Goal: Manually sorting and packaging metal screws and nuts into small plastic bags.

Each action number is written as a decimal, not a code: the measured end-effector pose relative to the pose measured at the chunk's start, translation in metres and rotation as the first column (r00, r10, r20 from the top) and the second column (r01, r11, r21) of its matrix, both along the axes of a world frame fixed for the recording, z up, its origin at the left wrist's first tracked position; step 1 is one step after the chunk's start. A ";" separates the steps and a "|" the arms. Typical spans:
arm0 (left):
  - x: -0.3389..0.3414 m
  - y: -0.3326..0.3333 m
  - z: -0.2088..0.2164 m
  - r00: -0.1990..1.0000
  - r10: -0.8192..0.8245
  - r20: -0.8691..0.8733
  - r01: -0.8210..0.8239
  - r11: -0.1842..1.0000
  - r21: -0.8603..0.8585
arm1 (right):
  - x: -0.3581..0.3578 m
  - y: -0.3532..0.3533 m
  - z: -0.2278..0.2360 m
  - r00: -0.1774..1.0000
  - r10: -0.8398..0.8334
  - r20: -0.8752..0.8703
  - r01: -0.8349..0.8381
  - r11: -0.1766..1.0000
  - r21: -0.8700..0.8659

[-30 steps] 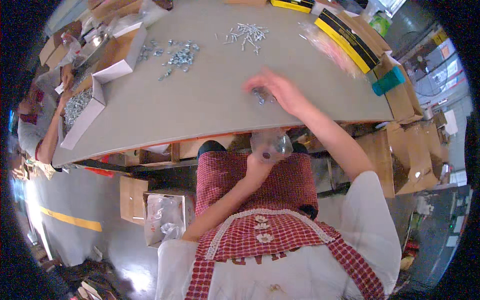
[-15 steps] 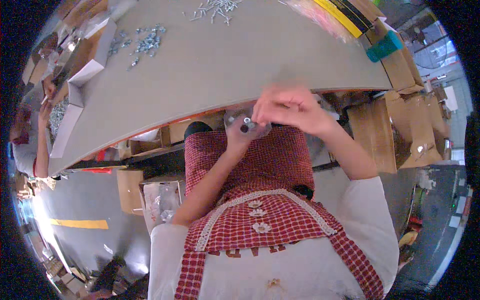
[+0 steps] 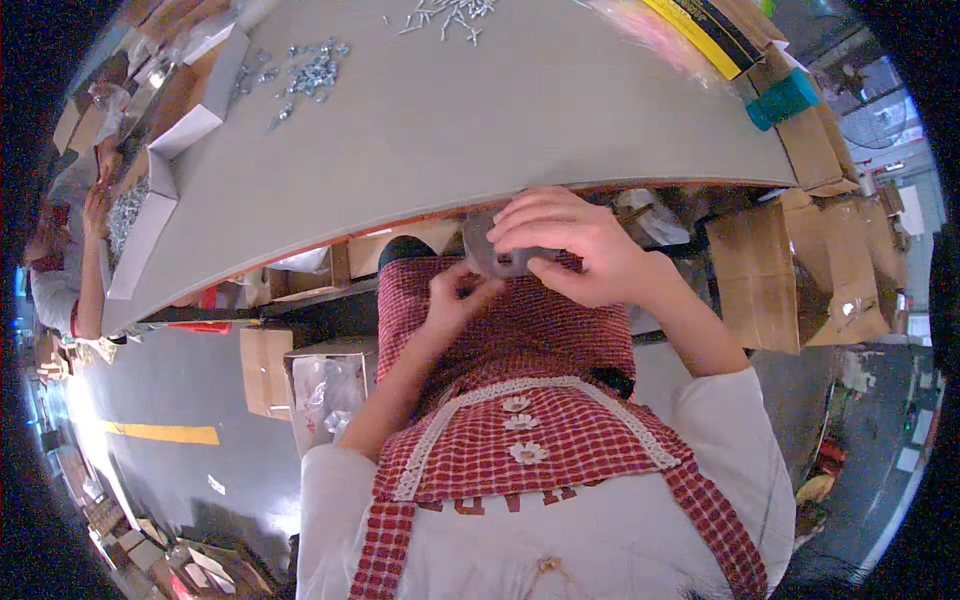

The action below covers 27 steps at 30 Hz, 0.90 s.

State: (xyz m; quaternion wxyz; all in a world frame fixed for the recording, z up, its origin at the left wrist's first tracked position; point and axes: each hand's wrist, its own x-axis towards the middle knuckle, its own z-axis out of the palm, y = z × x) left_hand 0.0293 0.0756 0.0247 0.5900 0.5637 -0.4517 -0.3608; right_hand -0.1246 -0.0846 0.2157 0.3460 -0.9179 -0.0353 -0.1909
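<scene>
Above my lap, just off the table's near edge, a small clear plastic bag (image 3: 482, 236) is between my two hands. A small dark piece shows at the lower part of the bag; its kind is too small to tell. My left hand (image 3: 462, 298) pinches the bag's lower left side with thumb and fingers. My right hand (image 3: 585, 245) is curled around its right side, fingers across the top and thumb below. The fingers partly hide what the bag holds.
The grey table (image 3: 430, 130) bears a heap of small metal fittings (image 3: 310, 70) and a pile of screws (image 3: 450, 15). A teal cylinder (image 3: 782, 98) rests at the right by cardboard boxes (image 3: 755, 270). At far left, another person's hand (image 3: 97, 208) is near a white box of metal parts (image 3: 145, 225).
My right hand has come down around the bag's right side, its fingers more curled. My left hand has shifted slightly down and left, now pinching the bag's lower edge. The view has shifted slightly.
</scene>
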 end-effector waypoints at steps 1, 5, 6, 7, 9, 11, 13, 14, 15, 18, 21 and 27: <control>0.006 0.010 0.010 0.964 -0.011 -0.267 0.044 0.992 0.120 | 0.003 0.002 0.003 1.000 0.005 0.003 -0.005 1.000 0.004; 0.017 0.035 0.091 0.833 -0.094 -0.545 0.154 0.986 0.065 | 0.028 0.035 0.011 0.992 0.124 0.016 -0.125 0.990 0.072; 0.015 0.033 0.109 0.839 -0.035 -0.543 0.086 0.994 0.070 | 0.038 0.045 0.011 0.982 0.184 0.051 -0.185 0.982 0.018; 0.019 0.034 0.115 0.831 -0.055 -0.554 0.094 0.995 0.042 | 0.042 0.052 0.006 0.982 0.190 -0.001 -0.190 0.981 -0.043; 0.025 0.034 0.125 0.827 -0.077 -0.557 0.098 0.995 0.009 | 0.049 0.056 0.009 0.980 0.197 0.022 -0.195 0.979 -0.061; 0.030 0.030 0.136 0.896 -0.068 -0.440 0.057 0.998 -0.038 | 0.053 0.054 0.015 0.977 0.206 0.046 -0.202 0.976 -0.083; 0.028 0.026 0.157 0.889 -0.109 -0.444 0.087 0.994 -0.070 | 0.052 0.049 0.023 0.985 0.144 0.094 -0.131 0.982 -0.134; 0.027 0.024 0.164 0.881 -0.145 -0.451 0.116 0.989 -0.092 | 0.052 0.047 0.027 0.986 0.114 0.120 -0.094 0.983 -0.157; 0.031 0.022 0.166 0.959 -0.108 -0.261 0.076 0.989 -0.130 | 0.050 0.050 0.032 0.984 0.025 0.177 -0.002 0.991 -0.131; 0.034 0.011 0.183 0.906 0.139 0.400 -0.046 0.971 -0.234 | 0.039 0.039 0.040 0.966 -0.126 0.224 0.163 0.974 -0.155; 0.024 0.000 0.203 0.937 0.208 0.280 -0.124 0.949 -0.289 | 0.030 0.033 0.045 0.945 -0.235 0.230 0.259 0.962 -0.084; 0.013 -0.021 0.215 0.969 0.228 0.092 -0.208 0.960 -0.187 | 0.018 0.021 0.050 0.905 -0.326 0.272 0.345 0.938 -0.025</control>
